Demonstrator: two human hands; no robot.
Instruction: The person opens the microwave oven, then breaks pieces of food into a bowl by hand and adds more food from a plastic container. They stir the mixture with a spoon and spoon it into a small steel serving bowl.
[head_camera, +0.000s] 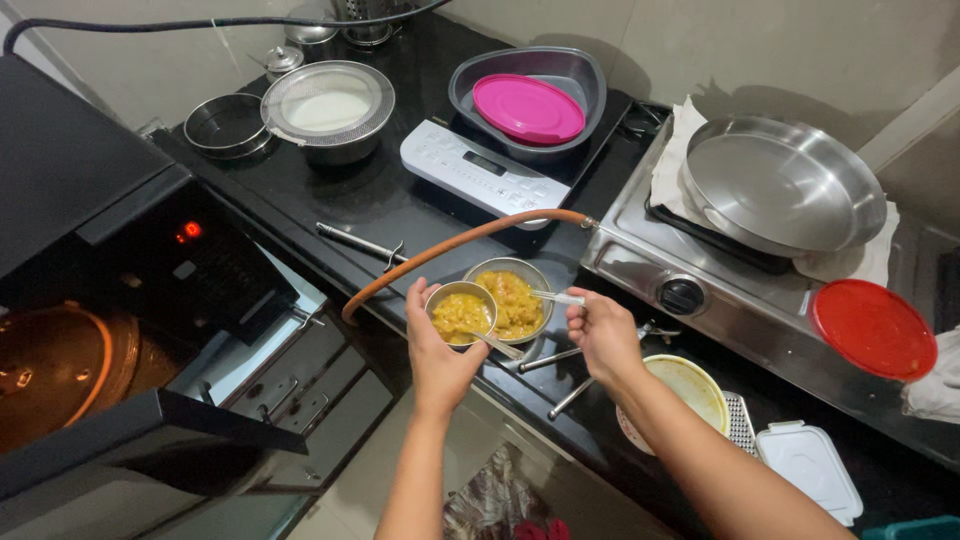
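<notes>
My left hand (437, 352) holds a small steel bowl (461, 311) of yellow curry, with a spoon (497, 345) resting in it. Right beside it, touching, stands a larger steel bowl (512, 297) of yellow-orange curry on the black counter (330, 205). My right hand (601, 330) pinches the handle of a second spoon (556, 297) whose end lies in the larger bowl. Both hands hover over the counter's front edge.
An orange gas hose (450, 246) runs to a steel stove (700, 275) bearing a large steel pan (782, 186). Behind are an induction cooktop (480, 170) with a grey dish and pink lid (527, 108), sieves (327, 104), a red lid (873, 328), a cream bowl (690, 388), and an open microwave (110, 300) on the left.
</notes>
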